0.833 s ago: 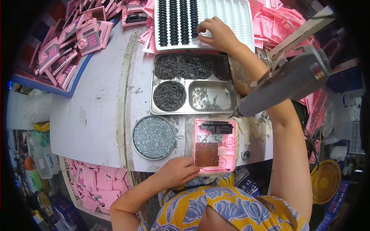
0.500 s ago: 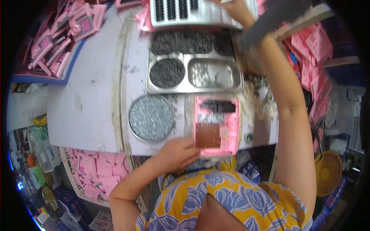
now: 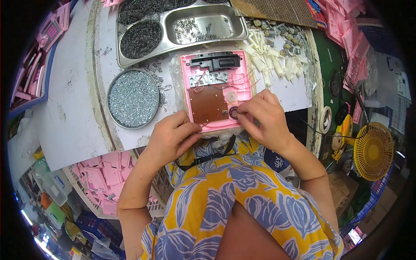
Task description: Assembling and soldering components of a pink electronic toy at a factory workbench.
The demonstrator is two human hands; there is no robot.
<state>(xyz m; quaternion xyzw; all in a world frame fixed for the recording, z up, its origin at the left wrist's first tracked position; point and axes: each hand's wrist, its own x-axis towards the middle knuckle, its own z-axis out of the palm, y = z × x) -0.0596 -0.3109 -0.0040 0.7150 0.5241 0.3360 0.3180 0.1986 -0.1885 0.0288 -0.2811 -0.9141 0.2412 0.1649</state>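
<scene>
A pink plastic housing (image 3: 248, 89) lies open side up in front of me. Inside sit a black mechanism (image 3: 216, 62), a silvery metal plate (image 3: 203, 79), a brown circuit board (image 3: 208, 104), thin red wires and a pale round disc (image 3: 232, 96). The fingers of my left hand (image 3: 171, 135) are closed on the housing's near left corner. My right hand (image 3: 266, 117) pinches at a small dark round part (image 3: 234, 113) in the near right of the housing; its fingertips partly cover the spot, so anything tiny between them cannot be made out.
Left of the housing stands a round tin of small metal screws (image 3: 133, 99). Beyond is a steel tray (image 3: 173, 48) with springs. White plastic pieces (image 3: 271, 58) are heaped at right. Pink parts fill a crate (image 3: 104, 177) below the table's edge. A yellow fan (image 3: 373, 151) stands right.
My right arm has come back from the far ridged tray, and its hand is now at the housing. My left hand stays by the near left corner. The whole view has shifted.
</scene>
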